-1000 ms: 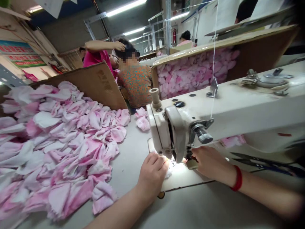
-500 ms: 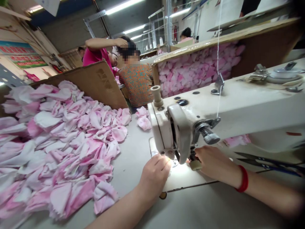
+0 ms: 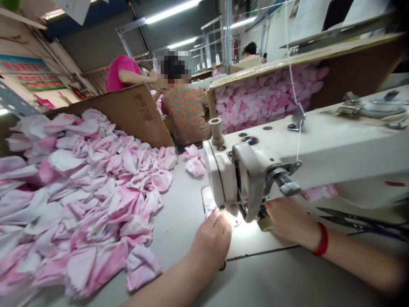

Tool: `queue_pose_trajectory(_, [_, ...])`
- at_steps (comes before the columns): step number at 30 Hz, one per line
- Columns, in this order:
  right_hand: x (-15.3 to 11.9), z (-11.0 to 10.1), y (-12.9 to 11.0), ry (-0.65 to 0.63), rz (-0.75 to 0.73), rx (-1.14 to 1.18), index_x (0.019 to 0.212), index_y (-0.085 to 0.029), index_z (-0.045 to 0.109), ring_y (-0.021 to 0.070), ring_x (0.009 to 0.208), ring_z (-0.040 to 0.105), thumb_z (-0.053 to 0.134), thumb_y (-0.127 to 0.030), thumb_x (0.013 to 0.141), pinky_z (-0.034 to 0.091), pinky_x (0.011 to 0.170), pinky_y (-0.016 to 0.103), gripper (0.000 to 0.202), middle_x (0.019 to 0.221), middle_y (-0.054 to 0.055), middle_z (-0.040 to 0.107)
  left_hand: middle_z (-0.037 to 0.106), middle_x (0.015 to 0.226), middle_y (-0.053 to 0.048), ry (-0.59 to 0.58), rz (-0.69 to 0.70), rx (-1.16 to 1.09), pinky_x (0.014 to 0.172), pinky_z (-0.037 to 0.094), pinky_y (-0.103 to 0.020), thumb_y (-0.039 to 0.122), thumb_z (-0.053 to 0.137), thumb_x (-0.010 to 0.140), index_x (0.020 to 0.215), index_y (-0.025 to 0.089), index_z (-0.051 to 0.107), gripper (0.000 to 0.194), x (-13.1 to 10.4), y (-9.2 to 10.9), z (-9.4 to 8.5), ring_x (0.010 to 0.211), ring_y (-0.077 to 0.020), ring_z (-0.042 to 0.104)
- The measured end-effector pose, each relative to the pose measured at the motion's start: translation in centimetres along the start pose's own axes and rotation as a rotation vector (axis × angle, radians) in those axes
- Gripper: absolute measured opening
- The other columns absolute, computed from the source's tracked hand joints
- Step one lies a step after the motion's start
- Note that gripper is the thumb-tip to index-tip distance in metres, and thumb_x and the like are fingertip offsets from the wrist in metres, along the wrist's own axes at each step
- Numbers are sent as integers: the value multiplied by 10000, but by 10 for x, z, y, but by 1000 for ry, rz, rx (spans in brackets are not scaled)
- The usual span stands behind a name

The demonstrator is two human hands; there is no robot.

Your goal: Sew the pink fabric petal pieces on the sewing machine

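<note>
A white sewing machine (image 3: 345,145) stands before me, its lamp lighting the metal plate under the needle. My left hand (image 3: 212,236) lies left of the needle area with fingers closed together, pinching a pale pink fabric piece (image 3: 210,209) of which only a scrap shows. On the other side, my right hand (image 3: 286,217), with a red band on its wrist, is curled beside the presser area. Its fingertips are hidden behind the machine's parts, so what they hold cannot be made out. A large heap of pink and white fabric pieces (image 3: 105,200) covers the table at left.
Dark scissors (image 3: 361,221) lie right of my right hand. A few sewn pink pieces (image 3: 194,162) rest behind the machine head. Cardboard (image 3: 128,106) borders the heap, and a box (image 3: 348,64) of pink pieces stands behind the machine. Co-workers (image 3: 185,113) are farther back.
The view has shifted slightly. Both hands stay beside the needle area, and a scrap of fabric now shows behind my left fingers. A co-worker in pink has lowered an arm.
</note>
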State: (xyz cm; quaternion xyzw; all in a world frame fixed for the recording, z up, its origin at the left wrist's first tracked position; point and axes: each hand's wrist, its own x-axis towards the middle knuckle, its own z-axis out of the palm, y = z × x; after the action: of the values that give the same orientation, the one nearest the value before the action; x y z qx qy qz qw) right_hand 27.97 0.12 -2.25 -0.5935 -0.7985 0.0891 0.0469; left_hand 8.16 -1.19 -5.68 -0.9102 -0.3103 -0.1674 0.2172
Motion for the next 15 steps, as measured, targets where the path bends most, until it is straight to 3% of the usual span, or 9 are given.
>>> queue_pose_trajectory(7, [-11, 8, -1, -34, -115, 111, 716, -196, 602, 186, 658, 598, 429, -226, 821, 274, 525, 266, 205, 683, 42, 650, 605, 798, -48, 19, -53, -393, 660, 506, -266, 96, 337, 856, 891, 151, 541, 215, 0, -21, -5, 764, -155, 555])
queue_pose_trajectory(12, [-17, 16, -15, -100, -138, 65, 762, -183, 598, 214, 681, 604, 406, -299, 845, 280, 535, 279, 240, 716, 63, 662, 624, 880, -43, 78, -20, -325, 821, 451, -382, 113, 357, 876, 934, 157, 549, 206, 0, -14, -3, 871, -184, 539])
queue_pose_trajectory(15, [-15, 5, -11, -105, -67, 137, 715, -191, 575, 198, 635, 591, 430, -278, 823, 244, 504, 265, 201, 670, 51, 647, 625, 881, -50, 54, -58, -365, 761, 477, -320, 111, 343, 877, 954, 158, 549, 226, 1, -11, -5, 846, -165, 548])
